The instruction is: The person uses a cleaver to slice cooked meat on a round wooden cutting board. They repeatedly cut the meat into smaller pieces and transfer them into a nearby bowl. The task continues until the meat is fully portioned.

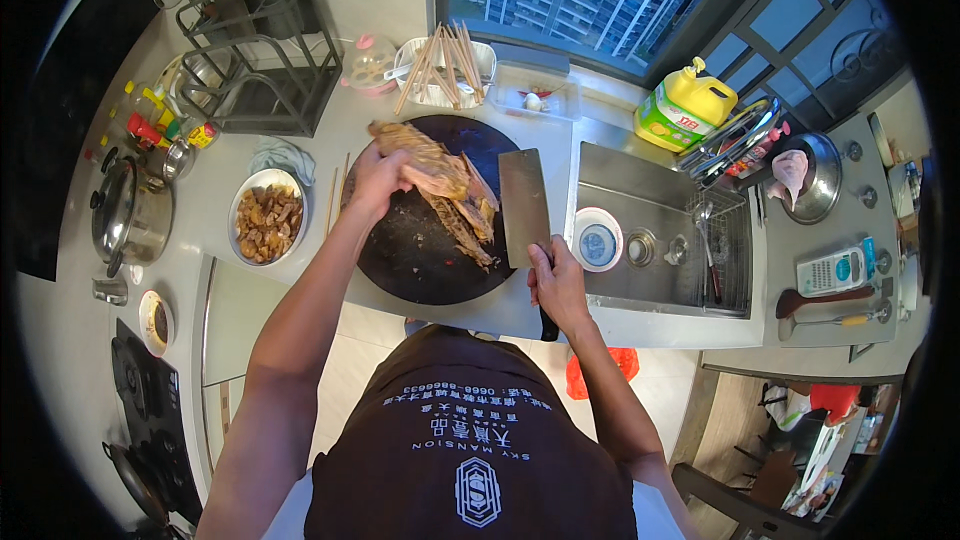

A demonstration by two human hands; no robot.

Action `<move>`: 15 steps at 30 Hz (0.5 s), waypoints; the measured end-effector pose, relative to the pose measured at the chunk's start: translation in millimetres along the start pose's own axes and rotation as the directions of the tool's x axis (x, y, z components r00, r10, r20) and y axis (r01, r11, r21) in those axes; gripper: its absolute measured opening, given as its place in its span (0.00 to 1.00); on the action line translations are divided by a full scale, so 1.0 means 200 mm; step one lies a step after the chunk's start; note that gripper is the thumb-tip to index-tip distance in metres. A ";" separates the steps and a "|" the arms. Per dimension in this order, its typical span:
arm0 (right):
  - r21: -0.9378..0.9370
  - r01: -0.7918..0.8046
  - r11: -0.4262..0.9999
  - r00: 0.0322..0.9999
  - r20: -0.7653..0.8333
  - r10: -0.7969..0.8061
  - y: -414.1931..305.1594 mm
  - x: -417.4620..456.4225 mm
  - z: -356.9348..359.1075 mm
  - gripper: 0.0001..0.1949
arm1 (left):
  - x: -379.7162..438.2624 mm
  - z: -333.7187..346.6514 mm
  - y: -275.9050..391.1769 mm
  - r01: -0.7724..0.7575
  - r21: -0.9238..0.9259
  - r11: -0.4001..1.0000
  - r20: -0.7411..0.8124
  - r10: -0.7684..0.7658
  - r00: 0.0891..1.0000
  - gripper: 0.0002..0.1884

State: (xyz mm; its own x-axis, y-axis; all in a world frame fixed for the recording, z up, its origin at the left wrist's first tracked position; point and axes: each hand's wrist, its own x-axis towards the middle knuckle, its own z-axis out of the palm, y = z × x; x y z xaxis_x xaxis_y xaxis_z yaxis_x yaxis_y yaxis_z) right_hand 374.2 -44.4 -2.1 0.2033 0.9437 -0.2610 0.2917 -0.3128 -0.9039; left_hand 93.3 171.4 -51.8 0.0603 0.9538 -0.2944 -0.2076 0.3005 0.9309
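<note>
A piece of cooked poultry carcass [442,172], with browned skin and a split, bony underside, lies tilted over a round dark chopping board [405,262]. My left hand [381,176] grips its upper left part. In my right hand [556,281] is the handle of a Chinese cleaver [523,202]. The broad blade stands at the board's right edge, beside the meat and apart from it. Small scraps dot the board. Left of it, a white bowl [268,216] holds chopped brown meat.
A steel sink [600,165] with a bowl [598,240] is on the right, a yellow detergent jug [684,106] behind it. Chopsticks [442,64] stick out of a white basket at the back. A lidded steel pot [135,210] and black rack [255,101] stand left.
</note>
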 end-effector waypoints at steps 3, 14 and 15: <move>0.062 -0.035 0.997 0.999 -0.023 0.037 0.04 0.02 -0.04 0.14 | 0.11 0.21 0.01 0.021 0.311 0.950 0.050 -0.039 0.998 0.17; 0.054 -0.050 0.997 0.997 0.056 0.047 0.13 0.04 -0.14 0.13 | -0.31 0.13 -0.12 -0.732 0.679 0.065 0.679 0.324 0.659 0.17; 0.053 -0.041 0.998 0.997 0.064 0.037 0.13 0.05 -0.14 0.13 | -0.34 0.12 -0.13 -0.756 0.654 0.017 0.723 0.279 0.632 0.18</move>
State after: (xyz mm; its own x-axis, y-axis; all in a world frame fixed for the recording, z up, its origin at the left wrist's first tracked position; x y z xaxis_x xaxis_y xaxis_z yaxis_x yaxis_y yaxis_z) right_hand 410.7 -45.7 -18.4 0.1538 0.9363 -0.3157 0.2332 -0.3449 -0.9092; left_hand 118.0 98.2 -50.3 0.6861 0.6902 0.2299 0.5898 -0.7127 0.3797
